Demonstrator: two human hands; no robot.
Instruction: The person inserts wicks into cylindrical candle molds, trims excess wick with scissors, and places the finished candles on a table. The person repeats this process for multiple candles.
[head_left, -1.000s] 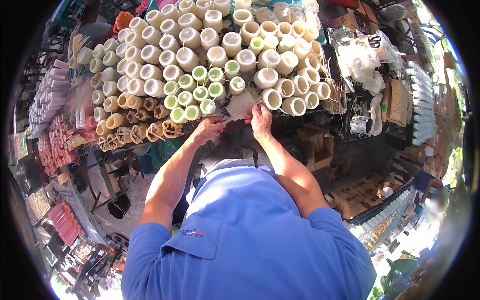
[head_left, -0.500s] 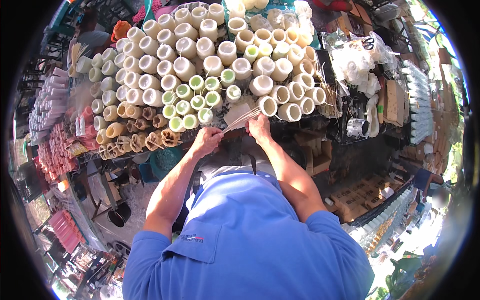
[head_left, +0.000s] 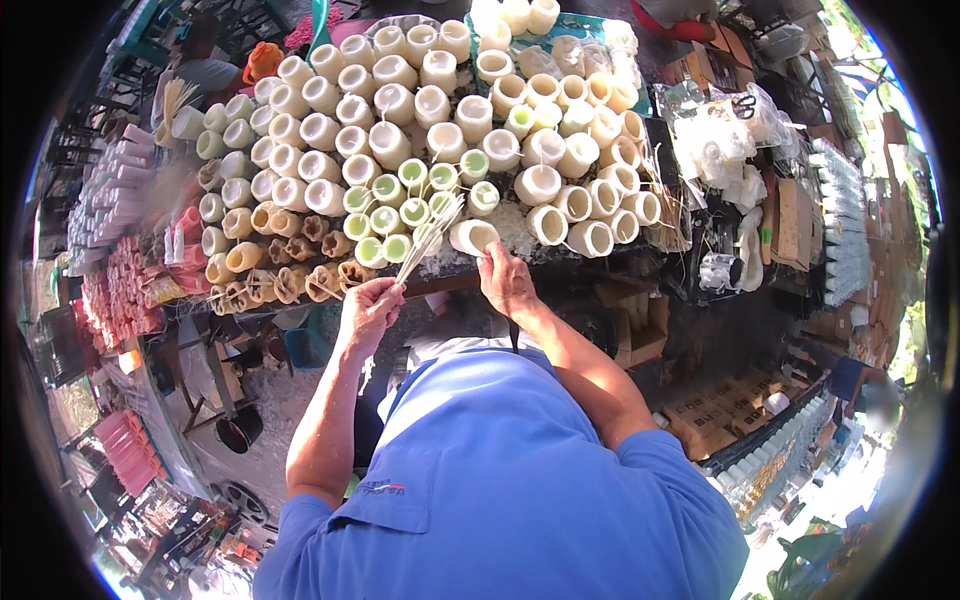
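Observation:
My left hand (head_left: 371,310) is closed round the lower end of a bundle of thin pale candle wicks (head_left: 432,236). The bundle slants up to the right and fans out over the front of the table, its tips beside the green candles (head_left: 413,212). My right hand (head_left: 508,284) has its fingertips on the near right side of a white, hollow-looking wax cylinder (head_left: 472,237) at the table's front edge. Whether the fingers grip it or only touch it is hard to make out. Several similar white wax cylinders (head_left: 547,225) stand just right of it.
Rows of white wax cylinders (head_left: 390,145) cover the table, with brownish ones (head_left: 243,257) at front left. Plastic bags (head_left: 715,135) and a cardboard box (head_left: 793,225) lie to the right. Pink candles (head_left: 118,305) stand at left; another cardboard box (head_left: 640,335) is below the table.
My right hand has come off the wick bundle and now touches a white cylinder. The left hand has moved left and down, and the bundle now points more upward. The view has shifted slightly.

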